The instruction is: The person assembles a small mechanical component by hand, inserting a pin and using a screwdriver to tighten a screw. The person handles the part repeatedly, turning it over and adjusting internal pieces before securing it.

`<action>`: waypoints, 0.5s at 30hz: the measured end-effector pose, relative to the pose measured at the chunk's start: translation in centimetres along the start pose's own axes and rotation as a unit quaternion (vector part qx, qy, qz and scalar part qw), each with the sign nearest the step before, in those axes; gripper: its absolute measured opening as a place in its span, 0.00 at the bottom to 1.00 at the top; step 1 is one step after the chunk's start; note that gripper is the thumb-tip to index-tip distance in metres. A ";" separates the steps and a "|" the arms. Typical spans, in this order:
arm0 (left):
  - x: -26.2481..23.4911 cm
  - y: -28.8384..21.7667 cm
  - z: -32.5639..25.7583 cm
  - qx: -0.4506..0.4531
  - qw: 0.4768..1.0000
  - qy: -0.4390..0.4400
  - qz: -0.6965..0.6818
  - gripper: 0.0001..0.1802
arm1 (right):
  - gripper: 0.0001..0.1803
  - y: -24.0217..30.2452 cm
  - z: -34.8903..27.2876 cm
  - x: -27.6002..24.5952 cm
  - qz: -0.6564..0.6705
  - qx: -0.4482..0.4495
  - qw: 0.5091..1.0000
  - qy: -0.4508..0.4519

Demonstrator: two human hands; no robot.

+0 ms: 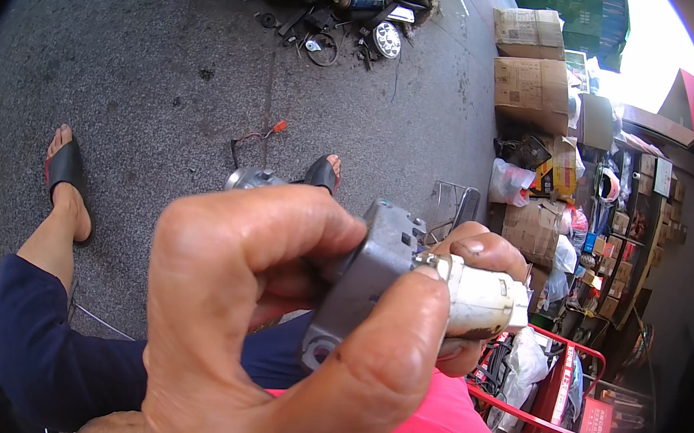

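Observation:
Close to the camera, my left hand (215, 287) is closed round a grey cast-metal housing (377, 249) that looks like the body of an ignition lock. The housing has slots on top and a mounting ear with a hole at its lower end. A round metal end (252, 178) shows beyond my left index finger. A white plastic piece (481, 300) with brown stains sits against the housing's right side, under my left thumb tip. Fingers of my right hand (490, 254) grip this white piece from above and below; the rest of that hand is hidden.
On the ground ahead lies a short cable with an orange connector (279, 127). Farther off are loose vehicle parts and a round lamp (386, 40). Cardboard boxes (533, 82) and loaded shelves line the right, with a red metal frame (548, 428) nearer me.

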State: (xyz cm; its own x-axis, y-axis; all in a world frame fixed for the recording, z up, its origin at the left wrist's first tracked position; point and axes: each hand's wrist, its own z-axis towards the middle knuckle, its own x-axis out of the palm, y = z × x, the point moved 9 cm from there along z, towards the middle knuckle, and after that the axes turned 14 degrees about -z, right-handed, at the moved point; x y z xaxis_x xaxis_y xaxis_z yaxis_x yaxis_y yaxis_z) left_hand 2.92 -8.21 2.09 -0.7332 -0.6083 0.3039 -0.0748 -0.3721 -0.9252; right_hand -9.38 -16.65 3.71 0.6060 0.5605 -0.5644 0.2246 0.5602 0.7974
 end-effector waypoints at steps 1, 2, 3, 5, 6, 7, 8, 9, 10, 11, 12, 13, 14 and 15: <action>0.0 0.1 -0.1 -0.001 1.000 0.000 -0.003 0.13 | 0.27 -0.3 -0.5 -0.3 0.005 0.020 1.000 -0.002; 0.2 0.2 0.0 -0.001 1.000 -0.001 -0.009 0.13 | 0.27 -0.4 -0.7 -0.5 0.011 0.041 0.999 -0.004; 0.1 0.2 0.0 -0.005 1.000 -0.002 -0.011 0.13 | 0.27 -0.6 -1.0 -0.6 0.017 0.061 0.998 -0.006; 0.0 0.0 0.0 -0.006 1.000 -0.005 -0.014 0.13 | 0.26 -0.6 -1.0 -0.5 0.034 0.101 0.994 -0.004; 0.0 0.0 0.1 -0.008 1.000 -0.006 -0.013 0.14 | 0.25 -0.7 -1.0 -0.4 0.044 0.120 0.992 -0.003; -0.2 0.1 0.2 -0.010 1.000 -0.007 -0.013 0.14 | 0.24 -0.8 -1.0 -0.4 0.053 0.140 0.989 -0.003; 0.0 0.2 0.2 -0.012 1.000 -0.008 -0.015 0.14 | 0.25 -0.9 -1.0 -0.5 0.061 0.119 0.991 -0.020; -0.1 0.1 0.0 -0.017 1.000 -0.008 -0.018 0.14 | 0.25 -0.9 -1.1 -0.7 0.068 0.098 0.992 -0.036; -0.1 -0.1 0.2 -0.017 1.000 -0.010 -0.019 0.14 | 0.26 -0.8 -1.0 -0.6 0.073 0.075 0.993 -0.048; -0.5 -0.1 0.0 -0.022 0.999 -0.016 -0.019 0.14 | 0.27 -0.9 -1.2 -0.7 0.090 0.065 0.991 -0.080; -0.6 -0.2 0.0 -0.021 0.999 -0.021 -0.018 0.14 | 0.30 -1.3 -1.0 -0.8 0.108 0.074 0.988 -0.085; -0.9 -0.1 0.1 -0.025 0.999 -0.029 -0.014 0.14 | 0.32 -1.6 -0.6 -0.9 0.127 0.104 0.983 -0.077; -0.7 0.0 0.2 -0.030 0.999 -0.029 -0.023 0.14 | 0.34 -2.0 -0.5 -1.5 0.138 0.140 0.978 -0.075; -0.7 0.0 0.2 -0.035 0.999 -0.030 -0.029 0.14 | 0.36 -2.3 -0.5 -1.7 0.146 0.172 0.972 -0.069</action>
State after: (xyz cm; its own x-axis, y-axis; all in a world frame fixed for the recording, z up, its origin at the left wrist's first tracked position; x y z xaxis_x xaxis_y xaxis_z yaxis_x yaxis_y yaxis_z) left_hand 3.53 -7.92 1.89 -0.6844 -0.6296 0.3678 -0.1641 -0.3586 -0.9190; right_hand -11.33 -18.58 2.73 0.7728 0.5648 -0.2893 0.2560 0.1397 0.9565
